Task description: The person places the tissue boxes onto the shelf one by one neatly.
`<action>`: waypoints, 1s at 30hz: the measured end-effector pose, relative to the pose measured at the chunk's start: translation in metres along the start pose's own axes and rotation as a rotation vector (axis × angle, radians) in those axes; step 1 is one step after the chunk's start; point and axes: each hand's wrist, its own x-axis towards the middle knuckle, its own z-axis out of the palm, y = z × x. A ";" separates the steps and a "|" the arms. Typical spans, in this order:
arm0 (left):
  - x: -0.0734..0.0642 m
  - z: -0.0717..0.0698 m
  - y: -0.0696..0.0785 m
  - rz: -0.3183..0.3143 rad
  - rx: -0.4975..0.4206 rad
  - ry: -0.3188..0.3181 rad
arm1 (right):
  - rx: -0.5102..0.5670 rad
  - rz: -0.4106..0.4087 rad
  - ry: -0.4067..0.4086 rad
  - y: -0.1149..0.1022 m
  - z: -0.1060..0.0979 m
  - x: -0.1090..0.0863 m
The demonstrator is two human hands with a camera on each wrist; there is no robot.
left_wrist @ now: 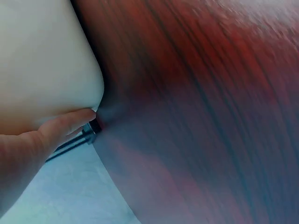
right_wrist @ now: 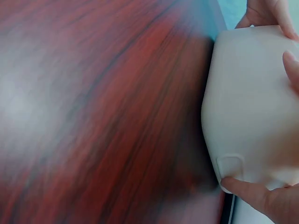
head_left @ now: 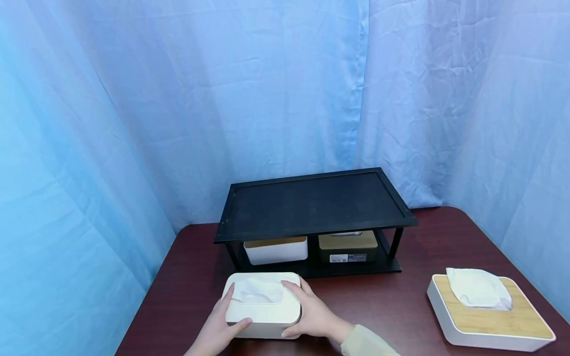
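A white tissue box with rounded corners is near the table's front, its slot upward with a white tissue inside. My left hand grips its left side, thumb along the near edge and fingers at the upper left. From the right, my right hand holds the opposite side, thumb low on the near wall and fingers over the top edge. The left wrist view shows the box's pale wall against the left hand's fingers. In the right wrist view both hands are on the box.
Just behind stands a low black two-level rack. On its lower shelf are a white box with a wooden lid and a dark green box with a label. A wood-topped tissue box lies at the right. Blue curtains surround the table.
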 end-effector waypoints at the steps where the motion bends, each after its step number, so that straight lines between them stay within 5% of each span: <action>1: 0.000 0.001 0.002 0.011 0.001 0.000 | -0.006 -0.002 0.004 0.002 -0.002 -0.001; 12: -0.006 0.011 0.010 0.154 -0.015 -0.054 | 0.011 -0.012 0.024 0.022 -0.018 -0.018; 23: -0.010 0.011 0.004 0.251 -0.215 -0.173 | 0.045 -0.003 -0.019 0.038 -0.037 -0.032; 30: -0.008 0.016 0.008 0.227 -0.242 -0.226 | 0.048 -0.012 -0.028 0.041 -0.046 -0.039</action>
